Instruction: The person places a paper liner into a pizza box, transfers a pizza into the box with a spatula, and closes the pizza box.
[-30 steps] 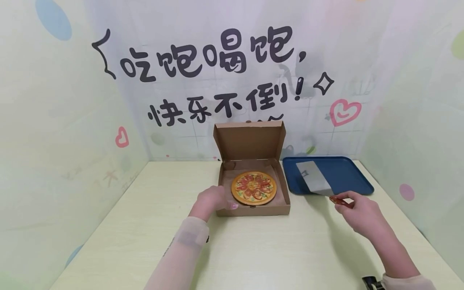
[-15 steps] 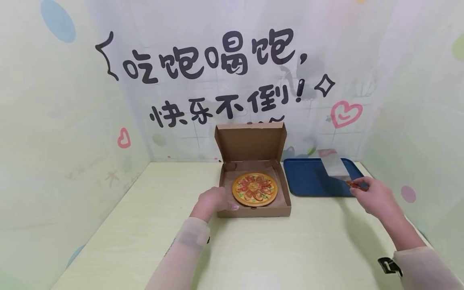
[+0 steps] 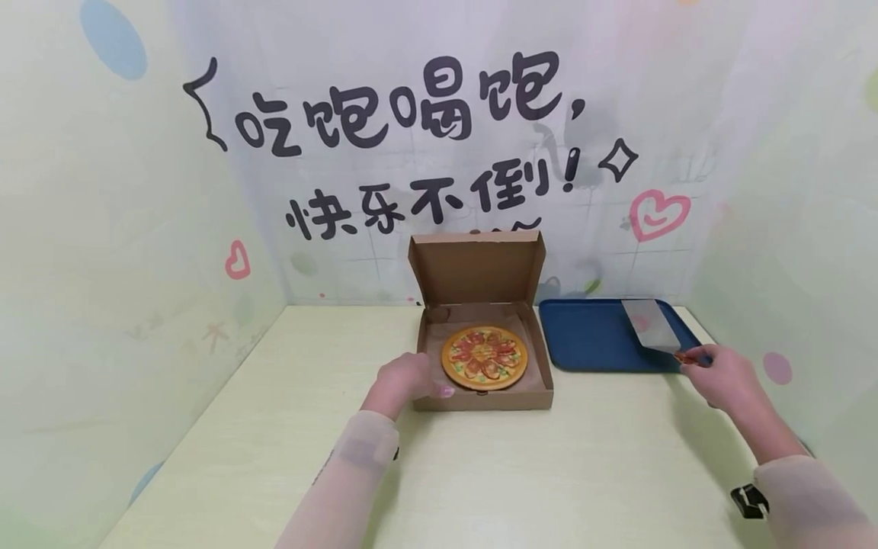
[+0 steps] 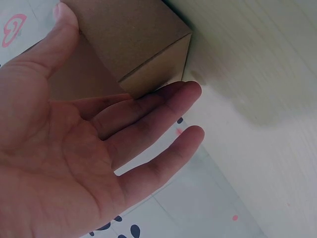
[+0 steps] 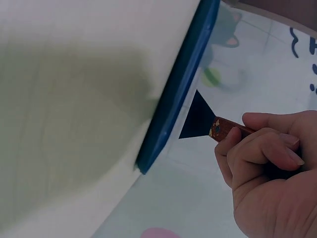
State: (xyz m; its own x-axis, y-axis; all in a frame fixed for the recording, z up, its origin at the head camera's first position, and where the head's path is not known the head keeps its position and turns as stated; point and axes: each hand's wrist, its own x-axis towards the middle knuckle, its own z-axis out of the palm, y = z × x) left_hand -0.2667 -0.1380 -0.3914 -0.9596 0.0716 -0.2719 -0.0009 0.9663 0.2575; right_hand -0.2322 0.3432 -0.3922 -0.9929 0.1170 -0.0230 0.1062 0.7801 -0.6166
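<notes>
A brown cardboard pizza box (image 3: 511,400) stands with its lid up, and a round pizza (image 3: 485,357) lies inside on brown paper. My left hand (image 3: 406,375) holds the box's front left corner. In the left wrist view, the thumb (image 4: 63,29) lies on one wall and some fingers touch the other side. At the right, my right hand (image 3: 725,377) grips the brown patterned handle of a spatula (image 3: 648,324). Its wide, flat metal blade overlaps the right part of the blue tray (image 3: 583,339). In the right wrist view, the spatula handle (image 5: 225,128) sits between curled fingers and thumb.
The pale wooden table (image 3: 480,480) is closed in by printed walls at the back, left and right. The tray stands right beside the box, near the back wall (image 3: 343,274). The raised lid (image 3: 476,271) stands close to that wall.
My right hand has moved right with the spatula, whose blade went from the tray's left part to its right part and came down lower. The left hand stays at the box corner.
</notes>
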